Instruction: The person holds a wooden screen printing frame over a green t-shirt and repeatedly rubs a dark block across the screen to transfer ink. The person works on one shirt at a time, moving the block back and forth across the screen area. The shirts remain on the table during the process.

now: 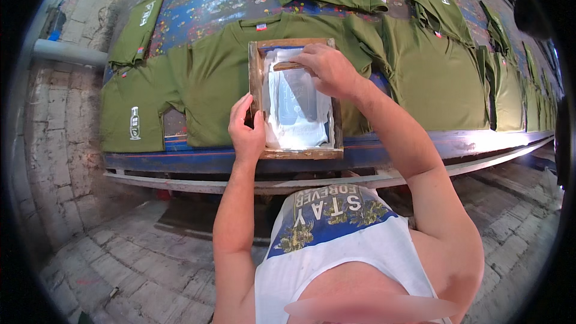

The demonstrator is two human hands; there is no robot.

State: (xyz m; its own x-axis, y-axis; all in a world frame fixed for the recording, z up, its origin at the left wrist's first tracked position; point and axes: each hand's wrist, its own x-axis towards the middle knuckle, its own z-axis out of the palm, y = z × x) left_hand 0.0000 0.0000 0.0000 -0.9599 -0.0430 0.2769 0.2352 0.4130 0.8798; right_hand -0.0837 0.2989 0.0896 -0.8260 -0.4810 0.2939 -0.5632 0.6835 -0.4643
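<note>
blue table (pixel 201 6), green shirt (pixel 217 60); left hand (pixel 246 132) clasping wooden frame (pixel 300 154), right hand (pixel 329 71) grasping wooden strip (pixel 285 66) inside

Rectangular brown wooden frame (pixel 300 154) resting on an olive-green fabric T-shirt (pixel 216 66) — bare left hand (pixel 246 133) against its left side, bare right hand (pixel 329 71) holding a narrow brown strip (pixel 287 66) near the far end of the frame's white-smeared interior.

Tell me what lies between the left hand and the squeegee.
In the head view, the frame's left rail and a strip of white-smeared mesh lie between the left hand and the squeegee.
</note>
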